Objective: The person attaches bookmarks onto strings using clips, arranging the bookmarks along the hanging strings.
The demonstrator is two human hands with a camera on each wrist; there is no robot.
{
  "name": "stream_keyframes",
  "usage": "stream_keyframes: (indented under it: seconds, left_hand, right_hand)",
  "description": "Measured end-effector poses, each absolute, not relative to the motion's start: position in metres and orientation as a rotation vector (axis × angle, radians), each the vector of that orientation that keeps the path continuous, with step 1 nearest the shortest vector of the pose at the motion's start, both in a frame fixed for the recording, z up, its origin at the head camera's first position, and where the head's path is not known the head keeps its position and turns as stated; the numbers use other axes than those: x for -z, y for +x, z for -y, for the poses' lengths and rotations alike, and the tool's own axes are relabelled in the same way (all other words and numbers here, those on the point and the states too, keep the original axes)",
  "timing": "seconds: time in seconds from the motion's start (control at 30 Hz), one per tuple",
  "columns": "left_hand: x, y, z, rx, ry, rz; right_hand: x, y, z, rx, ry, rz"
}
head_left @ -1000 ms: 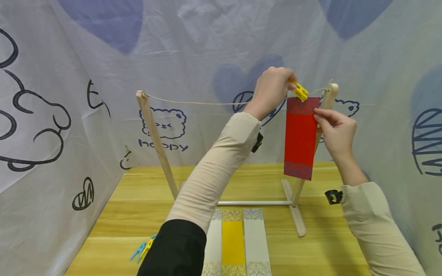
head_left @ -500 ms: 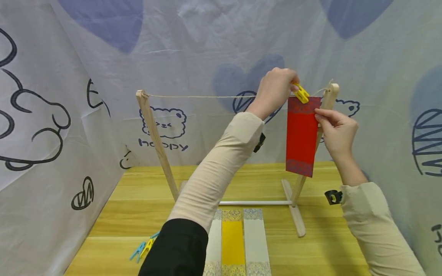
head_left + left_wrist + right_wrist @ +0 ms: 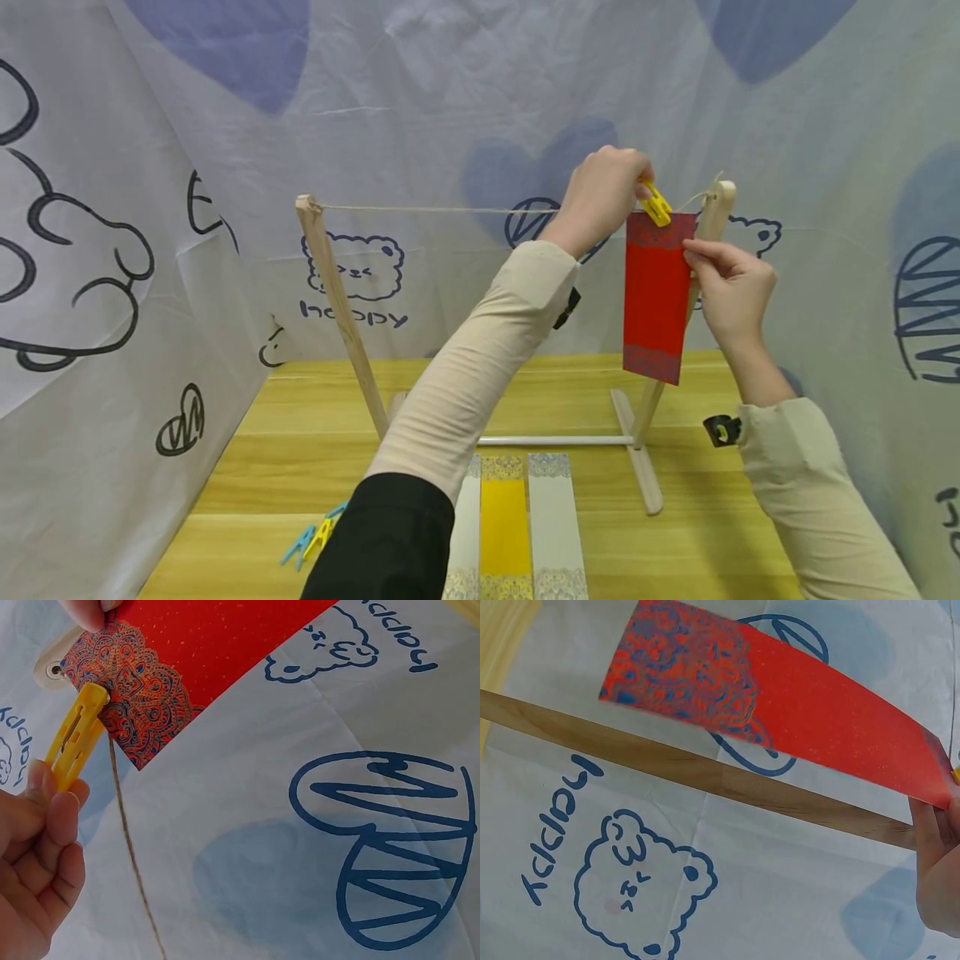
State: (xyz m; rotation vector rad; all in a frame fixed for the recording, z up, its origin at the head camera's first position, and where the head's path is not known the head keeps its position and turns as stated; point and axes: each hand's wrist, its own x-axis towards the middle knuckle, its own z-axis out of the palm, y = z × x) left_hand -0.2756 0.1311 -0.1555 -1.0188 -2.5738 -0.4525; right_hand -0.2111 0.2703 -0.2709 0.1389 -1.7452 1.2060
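A red paper strip (image 3: pixel 656 292) with patterned ends hangs upright at the right end of a thin string (image 3: pixel 420 209). My left hand (image 3: pixel 603 196) pinches the tail of a yellow clothespin (image 3: pixel 656 205), whose tip sits over the strip's top edge. In the left wrist view the clothespin (image 3: pixel 79 735) bites the patterned end, and the string (image 3: pixel 127 825) runs out from behind the paper. My right hand (image 3: pixel 731 287) pinches the strip's right edge just below the top pattern. The right wrist view shows the strip (image 3: pixel 817 712) stretching away from those fingers (image 3: pixel 934 840).
The string spans two wooden posts (image 3: pixel 337 300) joined by a white bar (image 3: pixel 555 441). White and yellow paper strips (image 3: pixel 504 529) lie on the wooden table (image 3: pixel 247 467). Blue and yellow clothespins (image 3: pixel 300 546) lie at left, partly behind my sleeve. A printed cloth (image 3: pixel 420 100) surrounds the table.
My left hand and the clothespin have shifted slightly right and down over the strip's top. The sagging string has risen nearly straight. The strip's lower end has lifted a little; my right hand barely moves.
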Motion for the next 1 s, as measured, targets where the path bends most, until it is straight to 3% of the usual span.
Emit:
stream_keyframes:
  seconds: [1.0]
  left_hand:
    - [0.1533,-0.272,-0.1313,0.478,-0.904,2.453]
  right_hand:
    - [0.2755,-0.2114,-0.2641,-1.163,0.066,1.745]
